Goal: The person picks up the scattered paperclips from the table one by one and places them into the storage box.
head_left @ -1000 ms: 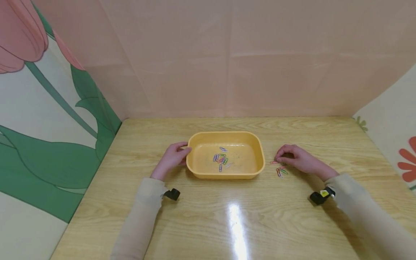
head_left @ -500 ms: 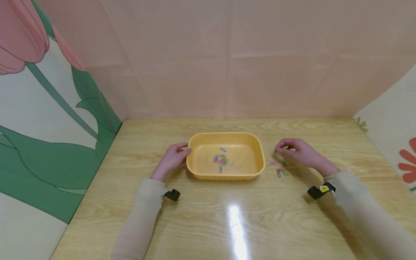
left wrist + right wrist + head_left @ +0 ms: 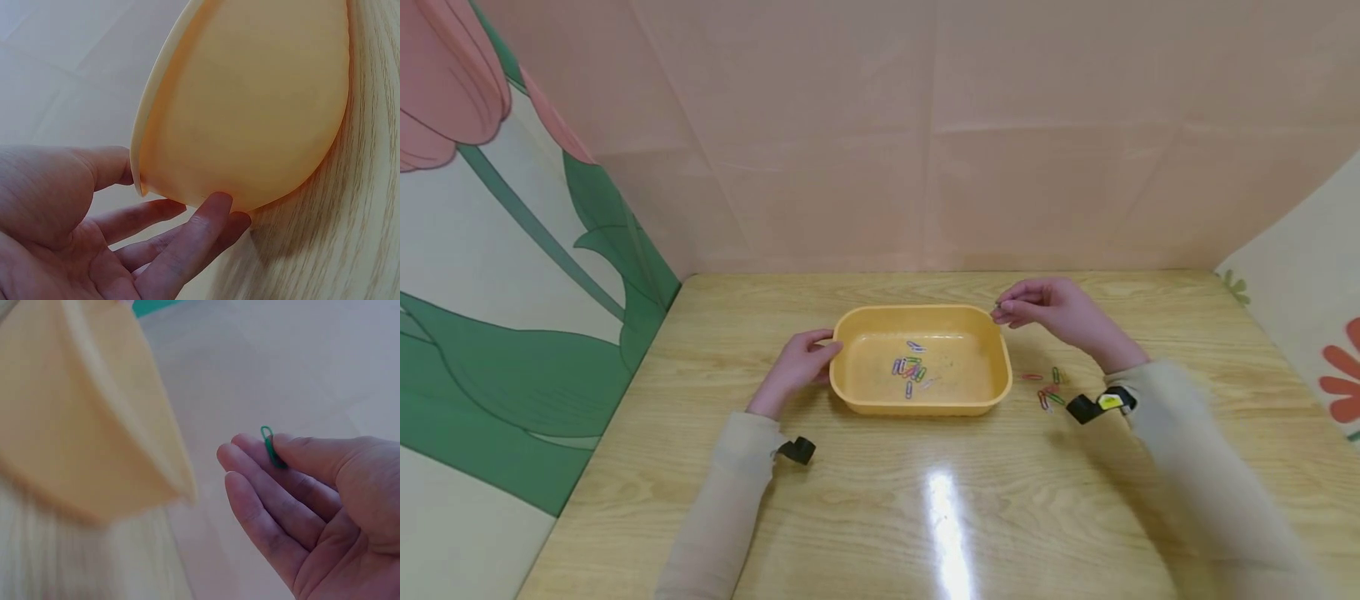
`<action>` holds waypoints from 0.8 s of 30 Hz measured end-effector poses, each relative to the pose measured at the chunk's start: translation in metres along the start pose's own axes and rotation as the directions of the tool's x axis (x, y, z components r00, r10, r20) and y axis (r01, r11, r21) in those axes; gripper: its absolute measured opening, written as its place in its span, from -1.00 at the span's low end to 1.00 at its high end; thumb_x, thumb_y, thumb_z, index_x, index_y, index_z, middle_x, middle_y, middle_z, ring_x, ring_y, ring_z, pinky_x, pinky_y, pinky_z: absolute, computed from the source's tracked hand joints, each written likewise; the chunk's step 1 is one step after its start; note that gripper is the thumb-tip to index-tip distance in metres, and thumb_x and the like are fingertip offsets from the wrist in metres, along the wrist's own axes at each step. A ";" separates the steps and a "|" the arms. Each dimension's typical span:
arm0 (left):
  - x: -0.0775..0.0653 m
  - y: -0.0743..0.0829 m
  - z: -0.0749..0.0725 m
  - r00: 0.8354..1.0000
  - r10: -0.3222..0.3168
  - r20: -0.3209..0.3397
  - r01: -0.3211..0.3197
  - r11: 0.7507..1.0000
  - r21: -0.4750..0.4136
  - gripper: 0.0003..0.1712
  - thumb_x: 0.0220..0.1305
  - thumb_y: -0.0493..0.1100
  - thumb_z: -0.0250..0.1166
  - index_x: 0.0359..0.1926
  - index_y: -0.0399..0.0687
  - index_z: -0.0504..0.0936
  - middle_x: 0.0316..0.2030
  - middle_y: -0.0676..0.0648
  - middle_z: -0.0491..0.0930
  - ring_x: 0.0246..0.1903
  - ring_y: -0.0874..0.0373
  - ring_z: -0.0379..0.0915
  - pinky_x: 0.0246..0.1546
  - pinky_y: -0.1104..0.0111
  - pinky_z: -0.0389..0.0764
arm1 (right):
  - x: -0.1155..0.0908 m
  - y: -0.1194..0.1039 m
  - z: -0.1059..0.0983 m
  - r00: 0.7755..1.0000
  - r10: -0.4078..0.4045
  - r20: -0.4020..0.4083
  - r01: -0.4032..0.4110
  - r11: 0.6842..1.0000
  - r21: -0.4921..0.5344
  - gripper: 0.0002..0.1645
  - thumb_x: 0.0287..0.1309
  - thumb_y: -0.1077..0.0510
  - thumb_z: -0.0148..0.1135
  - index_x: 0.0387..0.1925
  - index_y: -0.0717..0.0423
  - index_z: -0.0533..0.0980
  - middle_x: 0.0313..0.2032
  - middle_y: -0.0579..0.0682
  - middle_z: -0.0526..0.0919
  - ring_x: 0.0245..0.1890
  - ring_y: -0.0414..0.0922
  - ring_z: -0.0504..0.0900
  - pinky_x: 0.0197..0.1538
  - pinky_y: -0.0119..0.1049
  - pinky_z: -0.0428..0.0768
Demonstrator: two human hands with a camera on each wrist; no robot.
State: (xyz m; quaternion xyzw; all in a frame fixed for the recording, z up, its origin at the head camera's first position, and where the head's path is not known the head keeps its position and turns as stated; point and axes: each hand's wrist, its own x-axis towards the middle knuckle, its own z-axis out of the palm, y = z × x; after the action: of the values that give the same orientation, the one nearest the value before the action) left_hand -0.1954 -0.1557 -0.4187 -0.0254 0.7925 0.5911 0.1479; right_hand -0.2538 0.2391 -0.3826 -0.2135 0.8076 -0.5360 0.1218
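A green paper clip (image 3: 271, 452) was pinched by the right hand (image 3: 1051, 313) near the yellow tub (image 3: 917, 408). The tub's left end was gripped by the left hand (image 3: 802, 363).

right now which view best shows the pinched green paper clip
The right wrist view: the green looped paper clip appears close up, pinched by the right hand. The head view shows only a tiny speck; the left wrist view, none.
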 end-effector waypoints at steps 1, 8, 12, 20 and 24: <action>0.000 0.000 0.000 1.000 -0.001 0.001 0.001 1.000 -0.001 -0.47 0.40 -0.16 0.14 0.30 -0.31 0.34 -0.04 -0.40 0.56 -0.17 -0.10 0.61 -0.29 0.30 0.67 | 0.005 -0.005 0.004 1.000 0.011 0.004 -0.011 1.000 0.022 -0.69 0.31 0.14 0.17 -0.09 0.34 0.53 -0.19 0.20 0.69 -0.16 0.08 0.67 -0.13 -0.18 0.66; 0.002 -0.003 0.000 1.000 -0.001 -0.016 0.001 1.000 0.010 -0.47 0.40 -0.13 0.15 0.30 -0.28 0.35 -0.06 -0.36 0.58 -0.18 -0.07 0.61 -0.30 0.31 0.67 | 0.037 -0.027 0.030 0.986 0.047 0.163 -0.067 0.991 0.119 -0.65 0.34 0.21 0.12 0.01 0.43 0.50 -0.08 0.28 0.64 -0.03 0.24 0.58 0.00 0.05 0.55; 0.002 -0.003 0.001 1.000 -0.004 -0.015 0.004 1.000 0.026 -0.48 0.40 -0.14 0.15 0.30 -0.26 0.36 -0.06 -0.35 0.58 -0.19 -0.06 0.61 -0.31 0.31 0.67 | 0.051 -0.034 0.045 0.955 0.046 0.293 -0.085 0.989 0.124 -0.66 0.37 0.31 0.04 0.07 0.47 0.46 0.01 0.34 0.57 0.02 0.25 0.54 0.00 -0.01 0.57; 0.002 -0.003 0.000 1.000 0.008 -0.009 -0.007 0.999 0.031 -0.48 0.40 -0.14 0.15 0.30 -0.26 0.36 -0.07 -0.35 0.59 -0.22 -0.03 0.62 -0.31 0.31 0.67 | 0.072 -0.036 0.066 0.921 0.088 0.379 -0.106 0.994 0.024 -0.71 0.28 0.37 0.12 -0.01 0.47 0.51 -0.09 0.31 0.63 -0.06 0.22 0.60 -0.03 -0.02 0.60; 0.002 -0.003 -0.001 1.000 -0.001 -0.012 0.001 1.000 0.019 -0.47 0.39 -0.14 0.16 0.30 -0.27 0.36 -0.07 -0.35 0.59 -0.22 -0.02 0.61 -0.32 0.32 0.67 | 0.078 -0.033 0.075 0.914 0.111 0.390 -0.100 0.994 -0.049 -0.70 0.19 0.36 0.24 -0.06 0.48 0.52 -0.17 0.27 0.67 -0.14 0.20 0.64 -0.10 -0.07 0.64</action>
State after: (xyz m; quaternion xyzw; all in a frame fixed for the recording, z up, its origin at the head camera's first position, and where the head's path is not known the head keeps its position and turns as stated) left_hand -0.1966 -0.1571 -0.4219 -0.0278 0.7990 0.5832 0.1439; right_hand -0.2832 0.1305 -0.3795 -0.2742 0.7846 -0.4638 0.3067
